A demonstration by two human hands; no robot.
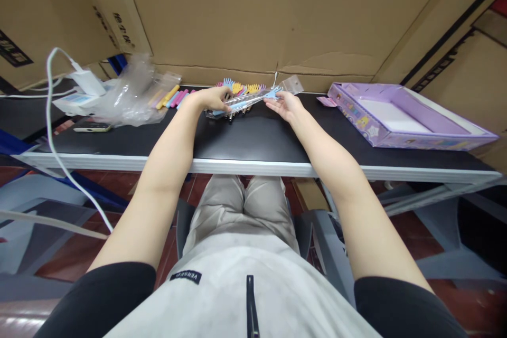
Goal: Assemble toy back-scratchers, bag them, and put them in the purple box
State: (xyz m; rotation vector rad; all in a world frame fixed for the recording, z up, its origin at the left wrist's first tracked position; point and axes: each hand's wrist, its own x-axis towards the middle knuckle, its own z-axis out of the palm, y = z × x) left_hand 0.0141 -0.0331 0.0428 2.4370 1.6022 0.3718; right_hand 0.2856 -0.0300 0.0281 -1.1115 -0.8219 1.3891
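Clear plastic, upper centre of the frame

There, our left hand grips a clear sleeve; our right hand pinches a blue hand-topped pen along it. We judge this the bagging step; the next move calls for steady alignment.

At the centre of the frame, you see a light-blue pen, a clear bag and other pens topped in pink, blue and yellow. Left of centre, your sticks run yellow, blue and magenta. At right, the box is patterned purple, white inside. Your tabletop is black, the cardboard above brown.
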